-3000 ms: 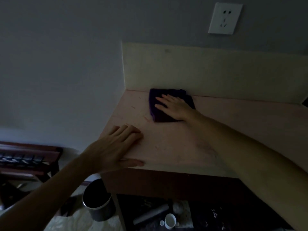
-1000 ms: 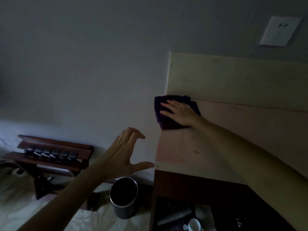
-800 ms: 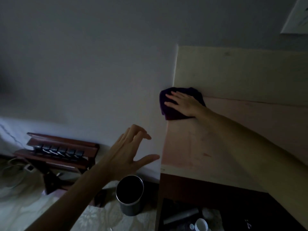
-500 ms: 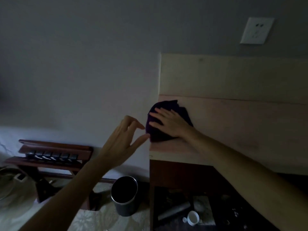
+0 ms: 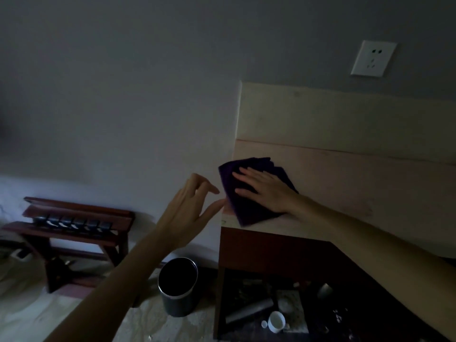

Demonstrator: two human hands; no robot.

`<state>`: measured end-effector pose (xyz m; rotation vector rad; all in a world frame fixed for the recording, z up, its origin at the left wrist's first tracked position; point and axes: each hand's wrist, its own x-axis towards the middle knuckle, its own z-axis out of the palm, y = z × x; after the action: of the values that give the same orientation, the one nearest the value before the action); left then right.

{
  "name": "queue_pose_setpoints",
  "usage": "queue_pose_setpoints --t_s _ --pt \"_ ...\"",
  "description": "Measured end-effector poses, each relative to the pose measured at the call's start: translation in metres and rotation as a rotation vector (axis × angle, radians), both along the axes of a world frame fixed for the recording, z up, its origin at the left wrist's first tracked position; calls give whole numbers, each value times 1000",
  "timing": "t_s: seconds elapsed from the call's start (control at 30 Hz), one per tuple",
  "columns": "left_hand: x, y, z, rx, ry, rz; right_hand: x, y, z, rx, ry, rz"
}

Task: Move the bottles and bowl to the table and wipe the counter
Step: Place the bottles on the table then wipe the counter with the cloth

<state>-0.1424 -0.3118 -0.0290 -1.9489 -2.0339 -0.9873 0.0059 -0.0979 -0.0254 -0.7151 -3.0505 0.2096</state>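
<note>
1. Head view, dim light: the right hand [image 5: 265, 191] lies flat on a dark purple cloth [image 5: 249, 206], fingers straight and slightly spread, palm pressing it onto the counter [image 5: 345, 183].
2. The cloth sits at the counter's left front corner, its left edge reaching the counter's left edge and its lower corner near the front edge.
3. The left hand [image 5: 187, 213] is in the air just beside the counter's left edge, holding nothing; its fingers are loosely bent and apart, and the thumb points toward the cloth, its tip at or almost at the counter's edge.
4. A pale upstand [image 5: 345, 124] rises along the counter's back edge, and a white wall socket [image 5: 372, 59] is on the grey wall above it.
5. Below the counter is a dark wooden cabinet [image 5: 266, 250]; on the floor beside its left side stands a round dark bin [image 5: 179, 286].
6. Further left, against the wall, is a low wooden rack [image 5: 74, 225].
7. Under the counter lie a small white cup [image 5: 276, 321] and other dim items I cannot make out.
</note>
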Motion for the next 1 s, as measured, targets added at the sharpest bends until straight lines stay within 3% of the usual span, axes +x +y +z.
queue_pose_setpoints --t_s 0.33,0.53,0.67,0.8,1.0 --pt "0 31 -12 -63 79 127 -116 137 -1 6 -33 -85" --pt "49 54 -4 -101 149 63 -114 137 3 -4 -10 -54" --pt "91 83 -9 -98 297 -84 -114 135 4 -11 -3 -46" --pt "132 110 -17 -91 329 -171 -115 138 2 2 -7 -34" --pt "172 134 -31 -116 345 -154 -100 160 2 -8 -13 85"
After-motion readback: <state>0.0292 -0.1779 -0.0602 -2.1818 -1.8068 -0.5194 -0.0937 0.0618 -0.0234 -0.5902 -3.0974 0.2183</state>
